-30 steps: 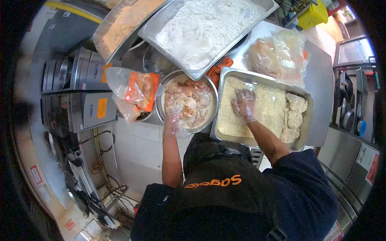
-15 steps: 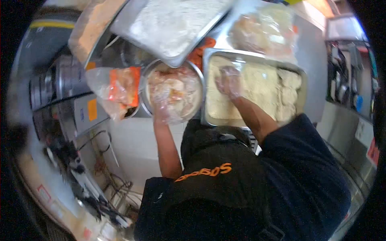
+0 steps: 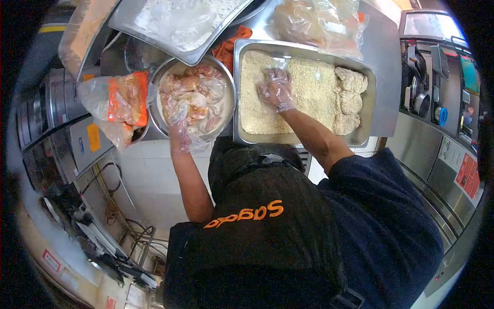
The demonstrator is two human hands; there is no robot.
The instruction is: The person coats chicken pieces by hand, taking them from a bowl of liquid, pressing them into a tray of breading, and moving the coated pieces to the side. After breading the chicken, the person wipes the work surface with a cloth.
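Observation:
My left hand [image 3: 180, 126], in a loose clear plastic glove, reaches over the near rim of a round metal bowl [image 3: 232, 103]. Its fingertips touch pieces of raw chicken [image 3: 188, 85] lying in pale liquid; glare on the glove and the meat hide how the fingers are bent. Also gloved in clear plastic, my right hand [image 3: 275, 90] presses palm down into pale breadcrumbs [image 3: 311, 77], fingers somewhat apart. The crumbs fill a deep metal tray [image 3: 303, 50]. Along its right end lie several crumb-coated pieces [image 3: 351, 103].
A metal tray of white flour [image 3: 175, 23] overlaps the bowl's far side. Left of the bowl sits a plastic bag of meat [image 3: 121, 103]. An orange cloth [image 3: 231, 46] lies between bowl and crumb tray. Behind are clear plastic bags [image 3: 319, 26]. Pans [image 3: 422, 103] stand on shelving at right.
The whole view has shifted, with the trays and bowl now further left and higher. My left hand stays at the bowl and my right hand stays in the crumbs.

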